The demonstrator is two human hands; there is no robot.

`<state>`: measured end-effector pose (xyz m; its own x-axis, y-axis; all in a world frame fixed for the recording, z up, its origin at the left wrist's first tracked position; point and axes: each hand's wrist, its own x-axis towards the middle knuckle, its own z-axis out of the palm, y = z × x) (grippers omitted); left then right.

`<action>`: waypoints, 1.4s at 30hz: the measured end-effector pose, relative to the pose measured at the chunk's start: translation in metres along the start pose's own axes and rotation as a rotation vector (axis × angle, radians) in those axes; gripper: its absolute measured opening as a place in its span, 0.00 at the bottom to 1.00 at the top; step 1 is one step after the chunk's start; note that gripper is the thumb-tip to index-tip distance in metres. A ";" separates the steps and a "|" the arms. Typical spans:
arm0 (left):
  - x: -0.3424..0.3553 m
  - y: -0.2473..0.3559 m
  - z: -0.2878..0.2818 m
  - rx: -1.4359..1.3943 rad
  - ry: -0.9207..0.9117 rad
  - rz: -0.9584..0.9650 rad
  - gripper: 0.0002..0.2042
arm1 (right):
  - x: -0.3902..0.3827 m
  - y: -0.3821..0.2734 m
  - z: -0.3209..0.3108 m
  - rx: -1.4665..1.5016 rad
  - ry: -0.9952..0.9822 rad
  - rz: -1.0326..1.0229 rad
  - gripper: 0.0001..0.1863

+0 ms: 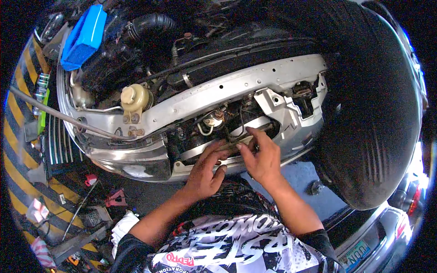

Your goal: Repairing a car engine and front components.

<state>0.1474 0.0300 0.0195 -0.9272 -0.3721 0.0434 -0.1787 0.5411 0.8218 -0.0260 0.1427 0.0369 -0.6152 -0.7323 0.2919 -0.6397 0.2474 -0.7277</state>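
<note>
At the car's open front, both my hands reach over the bumper [291, 157] into the gap below a silver crossbeam [200, 99]. My left hand [205, 172] has its fingers stretched forward and its thumb apart; I see nothing in it, though its fingertips are blurred against dark parts. My right hand [264, 159] curls its thumb and index finger around something small and dark that I cannot make out. A thin black cable [241, 123] hangs just beyond the fingertips. Close to my left hand sits a round metal part with a bent pipe [213, 119].
A cream reservoir [135, 98] stands at the beam's left end. A thin rod [59, 116] slants across the left fender. A blue box-shaped item [84, 38] lies at the engine bay's far left. The large dark panel [373, 104] fills the right. Tools lie on the striped floor [25, 168].
</note>
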 end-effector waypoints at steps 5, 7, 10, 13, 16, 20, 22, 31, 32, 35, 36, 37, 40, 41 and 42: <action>0.013 0.007 0.002 -0.105 0.028 -0.209 0.23 | 0.022 -0.001 0.008 0.134 -0.054 0.079 0.12; 0.020 0.007 0.002 -0.057 0.043 -0.204 0.24 | 0.024 -0.003 0.002 0.162 -0.064 0.163 0.11; 0.028 0.010 0.003 -0.005 -0.008 -0.251 0.24 | 0.030 -0.003 -0.006 0.156 -0.043 0.241 0.09; 0.030 0.011 0.003 0.035 -0.077 -0.283 0.24 | 0.035 -0.003 -0.012 0.129 -0.017 0.225 0.09; 0.029 0.009 0.004 0.117 -0.073 -0.226 0.24 | 0.038 -0.002 -0.013 0.169 -0.021 0.261 0.09; 0.027 0.004 0.008 0.070 0.005 -0.178 0.24 | 0.037 0.000 -0.010 0.175 -0.021 0.257 0.08; 0.031 0.003 0.009 -0.063 0.087 -0.183 0.24 | 0.034 0.001 -0.011 0.186 -0.014 0.241 0.08; 0.076 0.002 -0.010 -0.685 -0.041 -0.597 0.19 | 0.029 0.003 -0.014 0.250 -0.054 0.375 0.06; 0.079 0.001 -0.011 -0.886 0.005 -0.628 0.18 | 0.029 0.003 -0.013 0.263 -0.043 0.355 0.06; 0.081 -0.003 -0.011 -1.073 0.063 -0.605 0.17 | 0.029 0.006 -0.014 0.224 -0.048 0.340 0.07; 0.081 -0.004 -0.010 -1.070 0.065 -0.602 0.17 | 0.029 0.007 -0.015 0.177 -0.070 0.356 0.07; 0.079 -0.004 -0.009 -1.007 0.079 -0.577 0.18 | 0.030 0.008 -0.016 0.175 -0.065 0.342 0.07; 0.075 -0.003 0.000 -0.841 0.106 -0.504 0.19 | 0.038 0.014 -0.019 0.017 0.012 0.197 0.07; 0.075 -0.003 0.002 -0.754 0.109 -0.452 0.20 | 0.043 0.017 -0.019 -0.064 0.056 0.084 0.08; 0.075 -0.004 0.003 -0.742 0.114 -0.454 0.20 | 0.046 0.020 -0.019 -0.146 0.109 -0.018 0.08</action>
<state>0.0773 0.0024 0.0179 -0.7729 -0.5271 -0.3531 -0.2251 -0.2925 0.9294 -0.0760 0.1260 0.0480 -0.6445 -0.6663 0.3750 -0.7060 0.3302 -0.6266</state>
